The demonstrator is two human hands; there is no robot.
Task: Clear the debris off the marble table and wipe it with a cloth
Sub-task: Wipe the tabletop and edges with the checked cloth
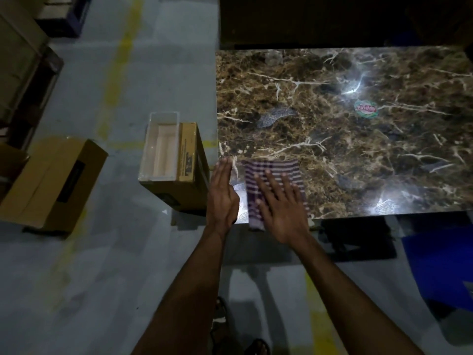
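Observation:
The brown marble table (358, 149) fills the upper right of the head view. A purple and white striped cloth (271, 170) lies flat at its near left corner, its lower end hanging over the front edge. My right hand (279, 201) presses on the cloth with straight, spread fingers. My left hand (222, 190) stands edge-on along the table's left edge, fingers straight, holding nothing. A round red and green sticker (366, 109) shows on the marble further right. A grey patch (276, 116) shows on the marble above the cloth; I cannot tell if it is debris or veining.
Just left of the table a white tray (160, 147) sits on a cardboard box (190, 162). Another cardboard box (53, 183) lies open on the grey floor at far left. A blue object (440, 265) stands at the lower right. Sandalled feet (238, 334) show below.

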